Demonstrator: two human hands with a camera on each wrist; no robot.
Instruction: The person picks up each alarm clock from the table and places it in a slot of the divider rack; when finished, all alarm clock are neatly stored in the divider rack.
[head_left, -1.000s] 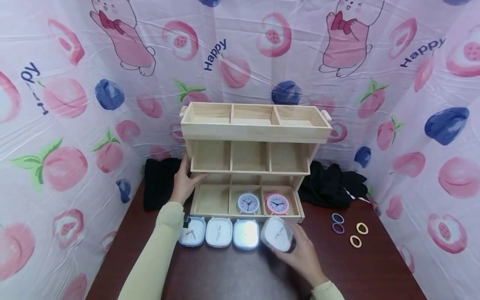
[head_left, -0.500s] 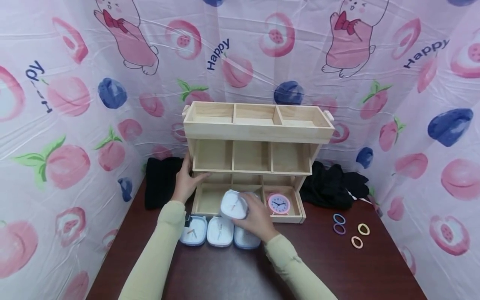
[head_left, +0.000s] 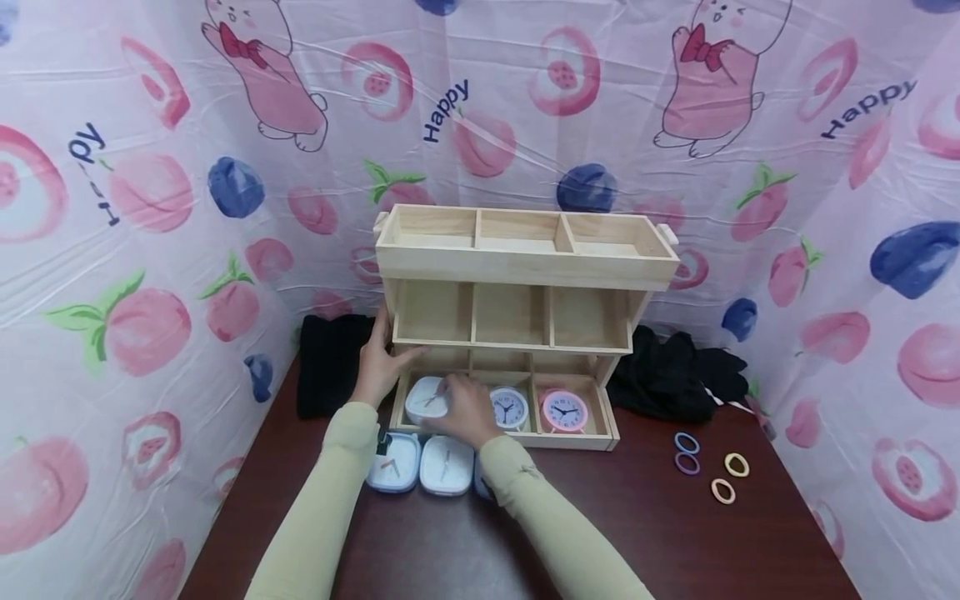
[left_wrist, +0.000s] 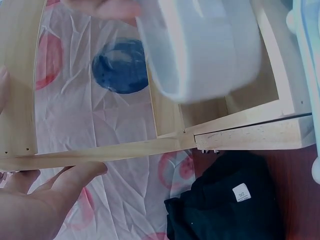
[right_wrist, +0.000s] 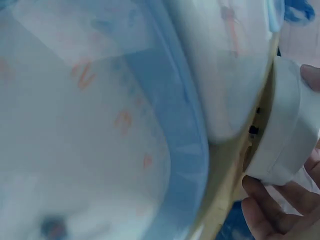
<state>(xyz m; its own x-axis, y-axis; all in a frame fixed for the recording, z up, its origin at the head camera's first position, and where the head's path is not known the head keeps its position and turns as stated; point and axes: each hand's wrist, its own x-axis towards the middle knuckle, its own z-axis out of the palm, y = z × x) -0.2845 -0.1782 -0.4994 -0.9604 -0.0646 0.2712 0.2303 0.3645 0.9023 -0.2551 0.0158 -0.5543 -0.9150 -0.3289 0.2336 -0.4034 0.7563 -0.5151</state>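
My right hand (head_left: 467, 408) holds a white square alarm clock (head_left: 427, 398) by its sides, in the left compartment of the wooden storage box's bottom tier. In the right wrist view, its fingers (right_wrist: 270, 205) and thumb pinch the clock's white casing (right_wrist: 287, 130). My left hand (head_left: 381, 362) grips the left side of the tiered wooden storage box (head_left: 525, 268), thumb on the near side, some fingers hidden. Beside the held clock, a white round alarm clock (head_left: 510, 408) stands in the middle compartment and a pink alarm clock (head_left: 564, 412) in the right one.
Along the box's front lie square clocks: a blue-rimmed clock (head_left: 393, 462), a white clock (head_left: 447, 467) and another mostly under the right sleeve. Black cloth lies left (head_left: 333, 367) and right (head_left: 660, 375). Several coloured rings (head_left: 737, 465) lie on the table at right.
My right hand has carried the white square clock from the right of the table row, leftward and forward, into the bottom left compartment. My left hand keeps its grip on the box.
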